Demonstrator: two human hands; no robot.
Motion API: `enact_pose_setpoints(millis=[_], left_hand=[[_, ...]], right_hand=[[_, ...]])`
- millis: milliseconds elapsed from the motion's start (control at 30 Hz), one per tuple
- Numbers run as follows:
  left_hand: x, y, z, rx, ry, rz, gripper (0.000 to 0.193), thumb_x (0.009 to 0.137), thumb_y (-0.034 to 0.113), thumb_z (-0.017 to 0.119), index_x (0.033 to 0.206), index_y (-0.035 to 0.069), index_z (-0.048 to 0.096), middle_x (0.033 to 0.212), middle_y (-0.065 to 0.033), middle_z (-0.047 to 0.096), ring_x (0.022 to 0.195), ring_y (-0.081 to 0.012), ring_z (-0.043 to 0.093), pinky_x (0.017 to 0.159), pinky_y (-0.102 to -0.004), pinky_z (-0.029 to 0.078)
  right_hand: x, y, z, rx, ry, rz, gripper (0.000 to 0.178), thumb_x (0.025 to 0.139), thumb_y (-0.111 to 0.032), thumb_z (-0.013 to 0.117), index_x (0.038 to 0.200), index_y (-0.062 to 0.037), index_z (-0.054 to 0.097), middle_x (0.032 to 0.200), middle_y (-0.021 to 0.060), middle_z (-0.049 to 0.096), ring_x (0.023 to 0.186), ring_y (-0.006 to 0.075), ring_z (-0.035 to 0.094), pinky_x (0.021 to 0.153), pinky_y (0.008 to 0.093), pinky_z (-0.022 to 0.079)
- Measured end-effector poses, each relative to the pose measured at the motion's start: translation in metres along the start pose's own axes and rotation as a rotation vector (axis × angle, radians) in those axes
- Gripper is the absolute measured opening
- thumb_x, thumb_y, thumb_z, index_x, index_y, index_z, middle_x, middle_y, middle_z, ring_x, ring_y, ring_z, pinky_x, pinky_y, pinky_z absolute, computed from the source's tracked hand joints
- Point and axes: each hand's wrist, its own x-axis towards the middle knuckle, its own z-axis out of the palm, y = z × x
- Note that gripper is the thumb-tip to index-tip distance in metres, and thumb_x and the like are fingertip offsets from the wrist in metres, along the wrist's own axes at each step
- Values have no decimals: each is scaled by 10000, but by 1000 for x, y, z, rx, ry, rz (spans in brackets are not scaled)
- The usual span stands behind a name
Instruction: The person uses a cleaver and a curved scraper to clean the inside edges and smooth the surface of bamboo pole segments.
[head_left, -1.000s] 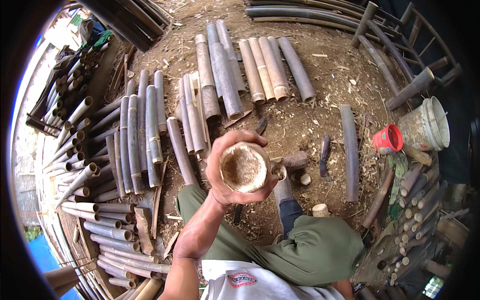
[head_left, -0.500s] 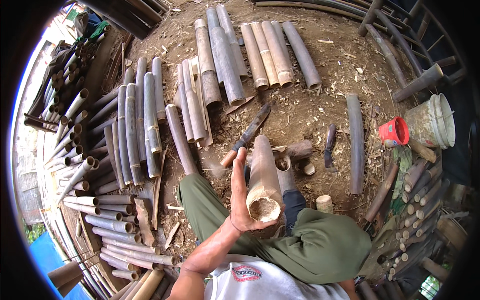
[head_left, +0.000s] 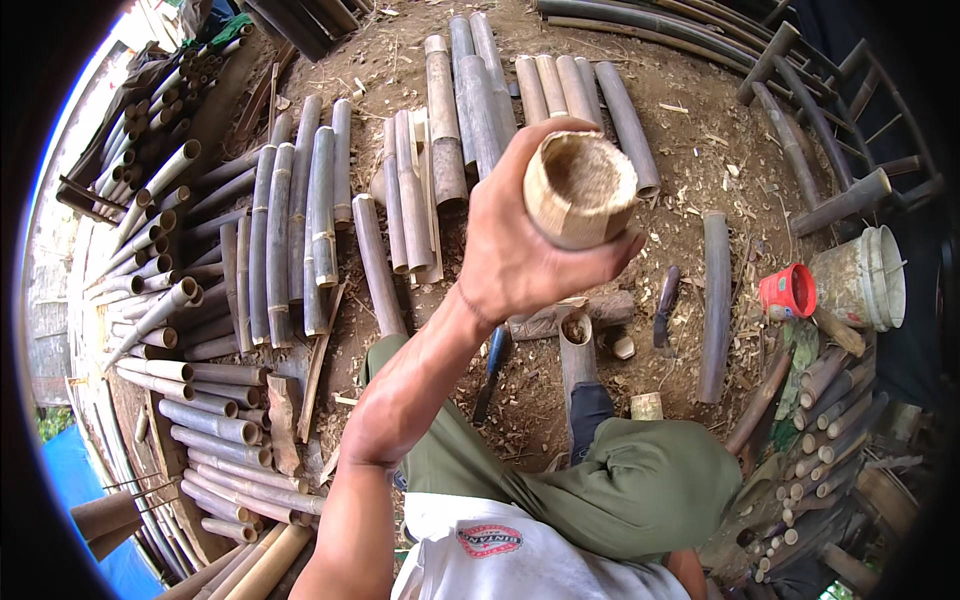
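Note:
My left hand is wrapped round a bamboo tube, held up in front of me with its pale, rough-cut open end facing my head. The rest of the tube is hidden behind that end and the hand. Of my right arm only a bit of skin shows at the lower edge; the right hand is out of view. Below the raised tube, another bamboo tube lies against a wooden log, beside my dark-clad lower leg. A blue-handled tool lies near my left thigh.
Bamboo tubes lie in rows on the dirt ahead and at left, with stacks nearer. A dark curved tool and a long tube lie right, before a red bucket and a dirty white bucket. Chips litter the ground.
My left hand has moved up and away from my lap with the bamboo tube. The tube's open end has swung up to face my head.

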Motion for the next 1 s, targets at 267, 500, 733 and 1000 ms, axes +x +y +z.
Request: enact_pose_setpoints(millis=[267, 500, 733, 1000], left_hand=[[-6, 22, 7, -20, -25, -103, 675, 611, 257, 829, 1156, -14, 538, 1013, -165, 677, 927, -230, 688, 842, -350, 565], [5, 42, 38, -223, 45, -36, 716, 586, 283, 871, 1156, -13, 554, 990, -114, 670, 913, -190, 667, 845, -316, 544], [-12, 30, 58, -238, 60, 44, 716, 583, 266, 865, 1166, -1, 549, 983, -137, 676, 905, -229, 694, 806, -337, 551], [-51, 59, 76, -331, -20, 100, 697, 543, 186, 838, 1143, 37, 519, 976, -148, 615, 900, -353, 631, 754, -440, 523]], right_hand=[[-12, -67, -28, 84, 37, -172, 833, 727, -182, 748, 1437, -5, 351, 1228, 195, 595, 1061, 288, 629, 920, 385, 485], [-33, -107, -55, 128, 75, -262, 821, 727, -183, 748, 1428, 1, 363, 1218, 195, 600, 1052, 286, 634, 915, 385, 488], [-56, -142, -70, 178, 109, -379, 809, 727, -184, 748, 1419, 7, 375, 1209, 195, 604, 1042, 284, 640, 909, 384, 490], [-136, -231, -60, 281, 203, -742, 799, 757, -233, 663, 1433, 28, 326, 1261, 237, 545, 1042, 311, 616, 916, 421, 507]])
